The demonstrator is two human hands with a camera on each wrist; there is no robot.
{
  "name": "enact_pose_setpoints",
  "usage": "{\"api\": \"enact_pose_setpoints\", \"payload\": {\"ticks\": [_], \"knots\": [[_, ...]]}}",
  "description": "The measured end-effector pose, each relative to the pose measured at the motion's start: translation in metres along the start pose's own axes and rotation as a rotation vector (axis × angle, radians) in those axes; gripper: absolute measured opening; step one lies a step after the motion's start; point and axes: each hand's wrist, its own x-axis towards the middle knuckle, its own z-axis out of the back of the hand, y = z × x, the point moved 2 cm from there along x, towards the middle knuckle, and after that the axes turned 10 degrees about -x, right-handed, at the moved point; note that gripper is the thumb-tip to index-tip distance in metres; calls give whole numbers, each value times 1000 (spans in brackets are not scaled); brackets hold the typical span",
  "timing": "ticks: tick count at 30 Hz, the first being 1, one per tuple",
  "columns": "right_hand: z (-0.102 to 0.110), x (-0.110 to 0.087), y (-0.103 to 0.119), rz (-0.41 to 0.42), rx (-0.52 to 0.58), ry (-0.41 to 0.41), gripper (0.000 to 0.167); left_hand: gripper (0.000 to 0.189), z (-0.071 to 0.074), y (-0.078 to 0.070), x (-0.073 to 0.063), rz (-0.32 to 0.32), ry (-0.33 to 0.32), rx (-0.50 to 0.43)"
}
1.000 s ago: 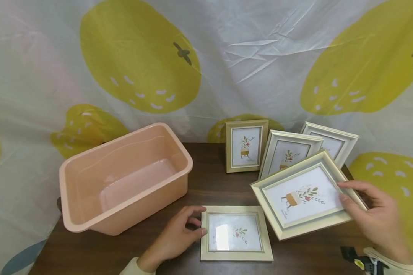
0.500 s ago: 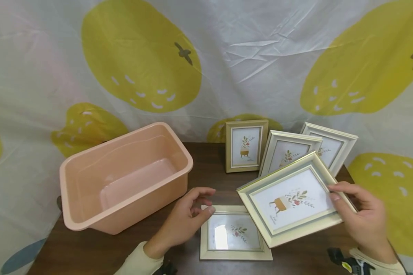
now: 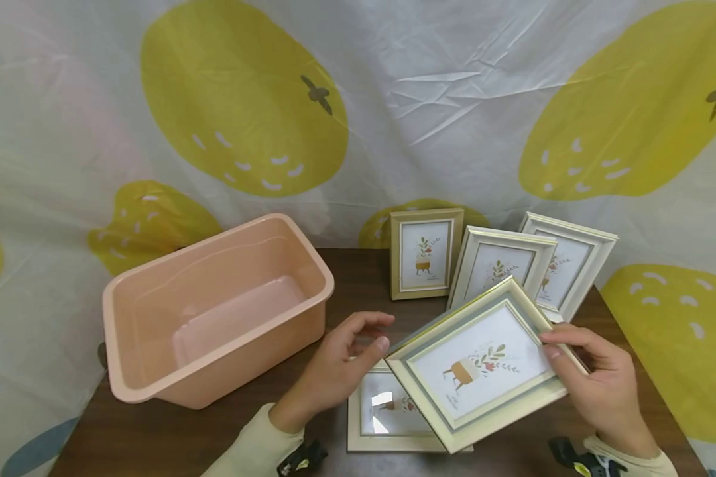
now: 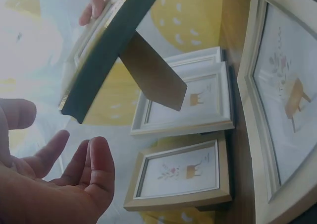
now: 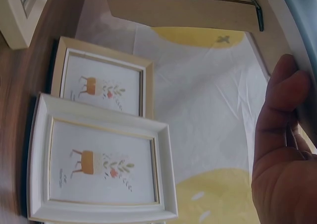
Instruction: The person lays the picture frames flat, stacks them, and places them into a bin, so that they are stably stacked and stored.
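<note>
My right hand (image 3: 602, 377) grips the right edge of a cream picture frame (image 3: 477, 368), thumb on its front and fingers behind. The picture frame is tilted above the table, and its fold-out stand (image 4: 156, 75) sticks out from the back. My left hand (image 3: 340, 364) hovers near the held frame's left corner, fingers loosely bent with nothing between them; a gap shows in the left wrist view. Under the raised frame, a second cream frame (image 3: 364, 442) lies face up on the table, partly covered.
A pink plastic tub (image 3: 244, 361) stands on the left. Behind the hands stand a tan frame (image 3: 396, 255) and two white frames, the nearer one (image 3: 468, 262) overlapping the farther one (image 3: 593, 265). A fruit-print cloth (image 3: 429, 132) hangs behind the dark wooden table (image 3: 358, 278).
My right hand has brought the held picture frame left and toward me, over the lying one. My left hand has left the lying frame's edge and risen to the right, toward the held frame.
</note>
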Motion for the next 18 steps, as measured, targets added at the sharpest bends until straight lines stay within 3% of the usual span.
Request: {"api": "enact_pose_setpoints", "payload": {"ticks": [4, 11, 18], "knots": [[-5, 0, 1, -1, 7, 5, 33, 36, -2, -1, 4, 6, 24, -16], [-11, -3, -1, 37, 38, 40, 45, 38, -10, 1, 11, 13, 88, -56], [-19, -5, -2, 82, 108, 87, 39, 49, -13, 7, 13, 91, 269, -149]]}}
